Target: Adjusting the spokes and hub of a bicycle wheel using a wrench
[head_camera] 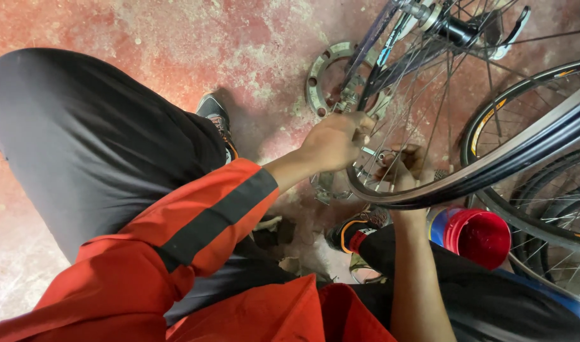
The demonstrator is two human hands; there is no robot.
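A worn red concrete floor carries everything. A grey metal ring with holes lies flat toward one o'clock, a red tub sits at four o'clock, and small metal parts lie near centre.

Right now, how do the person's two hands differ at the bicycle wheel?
The left hand sits above the wheel rim, fully visible, at the end of an orange sleeve. The right hand is bare-armed, reaching from below, partly hidden behind the rim. Both meet among the spokes.
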